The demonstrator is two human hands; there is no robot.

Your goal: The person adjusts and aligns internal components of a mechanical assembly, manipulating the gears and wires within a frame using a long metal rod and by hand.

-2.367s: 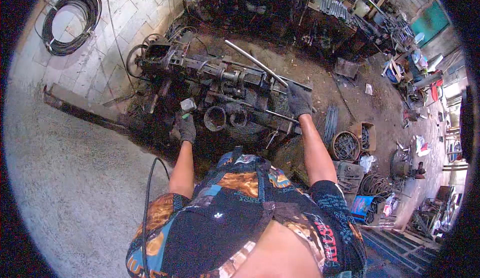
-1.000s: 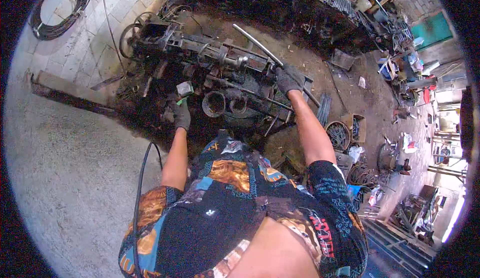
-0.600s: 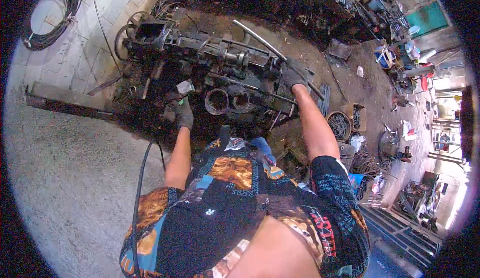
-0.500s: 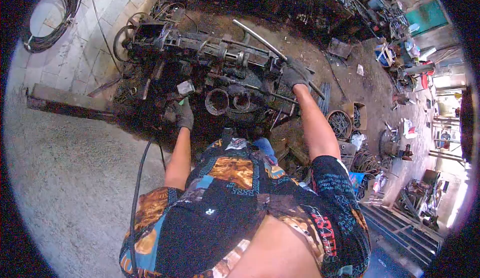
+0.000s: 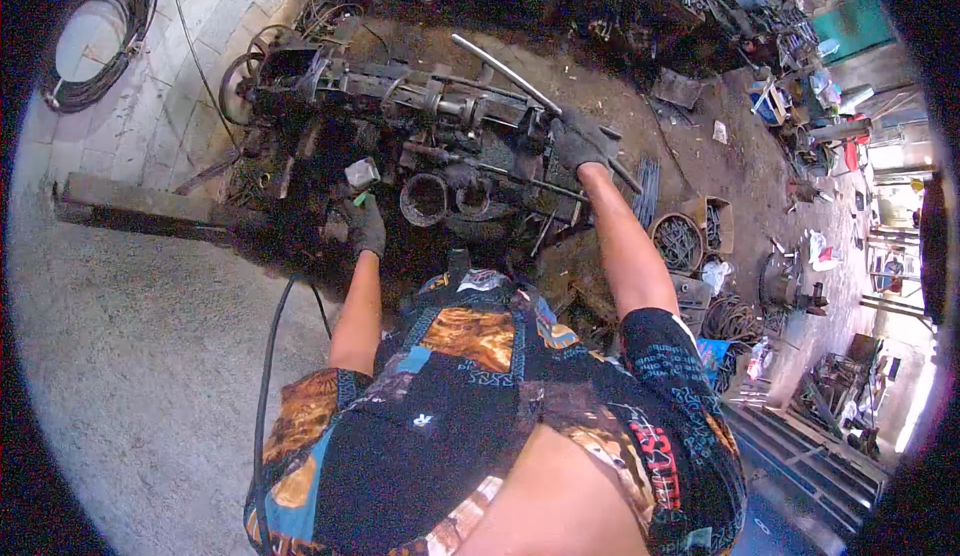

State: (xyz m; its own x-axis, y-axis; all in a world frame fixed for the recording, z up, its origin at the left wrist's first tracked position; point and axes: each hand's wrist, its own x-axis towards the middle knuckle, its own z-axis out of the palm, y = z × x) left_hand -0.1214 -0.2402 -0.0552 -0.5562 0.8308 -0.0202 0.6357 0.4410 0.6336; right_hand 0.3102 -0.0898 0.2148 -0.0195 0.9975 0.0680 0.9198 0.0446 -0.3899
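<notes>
Rust-dark iron makes up the machine [image 5: 400,106] lying on the dirt ahead of the person. It has a spoked wheel at its left end and shafts and collars along its length.

Surroundings:
- An open metal ring [image 5: 425,199] sits at the machine's near side, between the two arms.
- A steel beam [image 5: 150,211] lies on the ground to the left, at the edge of the concrete floor [image 5: 120,376].
- A black cable coil [image 5: 95,46] hangs on the block wall at far left.
- A black hose [image 5: 265,356] runs down past the left elbow.
- To the right lie a bundle of thin rods [image 5: 645,191] and a box of coiled wire [image 5: 680,246], with scrap scattered beyond them.
- The machine's own frame and linkages crowd the space between the hands.

Hands, both in dark gloves:
- The left hand [image 5: 366,228] is closed round the green handle of a hammer [image 5: 361,173], fingers wrapped tight. The grey head stands above the fist, just beside the machine's near-left part. Whether it touches the machine cannot be told.
- The right hand [image 5: 580,141] is clamped on a steel bar [image 5: 500,71], fingers curled fully round its lower portion. The bar slopes up and away to the left over the machine's right end, and its bright upper end is free.
</notes>
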